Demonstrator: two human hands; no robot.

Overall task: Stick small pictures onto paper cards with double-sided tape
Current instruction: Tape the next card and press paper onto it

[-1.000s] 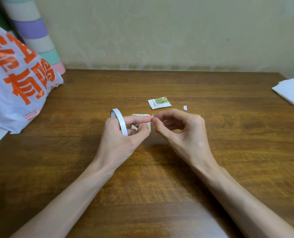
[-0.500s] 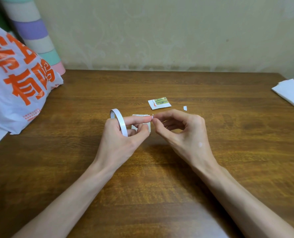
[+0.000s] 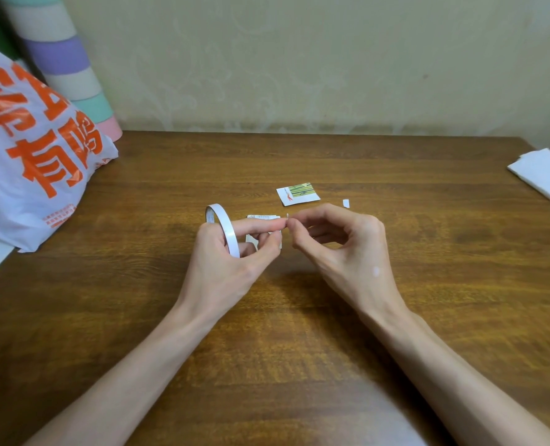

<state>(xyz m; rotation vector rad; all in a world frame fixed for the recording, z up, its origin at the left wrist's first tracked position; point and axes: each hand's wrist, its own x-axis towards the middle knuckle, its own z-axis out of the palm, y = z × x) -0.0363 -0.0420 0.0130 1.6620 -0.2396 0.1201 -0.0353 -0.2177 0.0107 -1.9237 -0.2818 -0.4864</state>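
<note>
My left hand (image 3: 225,252) holds a thin white roll of double-sided tape (image 3: 223,231) upright, with the forefinger stretched to the right. My right hand (image 3: 338,246) pinches the free end of the tape (image 3: 287,216) at the left forefinger's tip. A small white paper card (image 3: 262,217) lies on the table behind my left fingers, mostly hidden. A small picture (image 3: 298,193) with a green pattern lies flat a little farther back. To its right sits a tiny white scrap (image 3: 346,203).
A wooden table (image 3: 299,317) runs to a pale wall. A white plastic bag (image 3: 26,162) with orange print stands at the left, with a striped pastel roll (image 3: 64,62) behind it. Folded white paper (image 3: 543,175) lies at the right edge.
</note>
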